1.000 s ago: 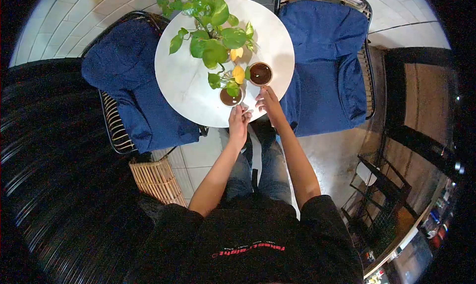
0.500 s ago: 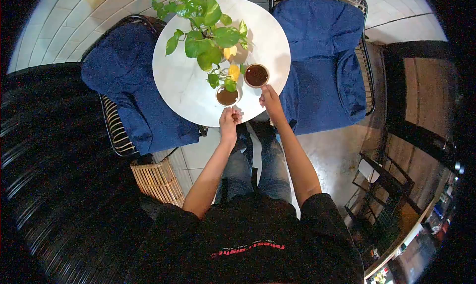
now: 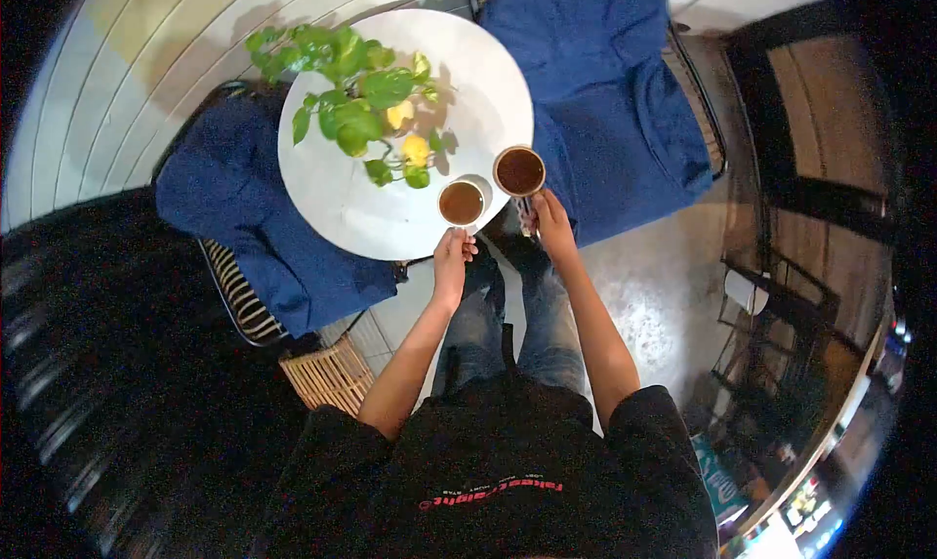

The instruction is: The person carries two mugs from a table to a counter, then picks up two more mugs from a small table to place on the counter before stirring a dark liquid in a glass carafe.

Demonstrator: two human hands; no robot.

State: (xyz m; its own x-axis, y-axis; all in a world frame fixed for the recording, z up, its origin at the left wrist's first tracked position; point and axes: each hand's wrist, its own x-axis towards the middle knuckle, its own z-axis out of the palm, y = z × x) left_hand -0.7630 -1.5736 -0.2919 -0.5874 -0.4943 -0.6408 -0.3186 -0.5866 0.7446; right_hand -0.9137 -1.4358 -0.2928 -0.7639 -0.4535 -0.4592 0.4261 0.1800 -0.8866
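My left hand (image 3: 453,262) is closed at the handle side of a white cup (image 3: 462,203) of milky brown drink, at the near right part of the round white table (image 3: 478,81). My right hand (image 3: 551,223) grips a second cup (image 3: 519,171), filled with a darker brown drink, by its handle. That cup appears over the table's right rim. Both cups look upright and close together. A leafy green plant (image 3: 356,120) with some yellow leaves spreads over the table, left of the cups. Its base is hidden under the leaves.
Blue-covered chairs stand beside the table, one on the left (image 3: 220,168) and one on the right (image 3: 615,129). A slatted wicker piece (image 3: 327,375) is on the floor by my left arm. Dark furniture (image 3: 771,334) is farther right.
The view has turned. Both cups have shifted right relative to the table and plant, the darker one out to the rim. Each hand keeps its grip.
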